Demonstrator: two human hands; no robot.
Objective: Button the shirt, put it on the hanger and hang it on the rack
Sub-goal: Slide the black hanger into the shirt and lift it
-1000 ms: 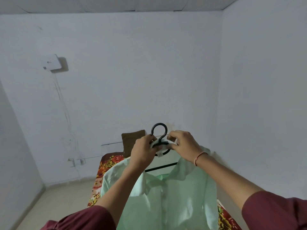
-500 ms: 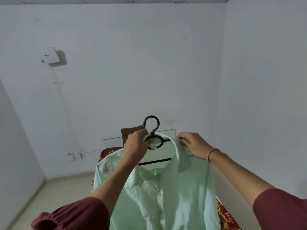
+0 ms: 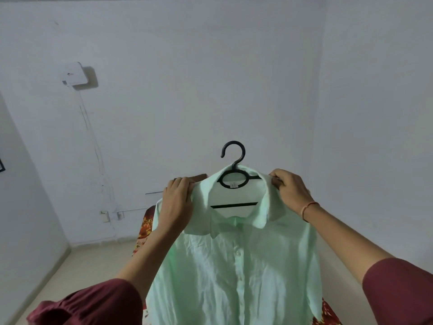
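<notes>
A pale green shirt [image 3: 236, 266] hangs buttoned down its front on a black hanger [image 3: 234, 181], held up in the air before me. The hanger's hook [image 3: 233, 151] sticks up above the collar, and its crossbar shows inside the neck opening. My left hand [image 3: 177, 202] grips the shirt's left shoulder over the hanger's end. My right hand [image 3: 290, 191] pinches the right shoulder beside the collar. No rack is in view.
White walls meet in a corner at the right. A white box [image 3: 74, 73] with cables running down is mounted on the back wall. A bed with a red floral cover [image 3: 146, 227] and a brown pillow [image 3: 199, 177] lies behind the shirt. Beige floor [image 3: 89, 261] at lower left.
Both hands have moved apart from the hanger's neck out to the shirt's shoulders. The shirt now sits spread on the hanger, and the hook stands clear above the collar.
</notes>
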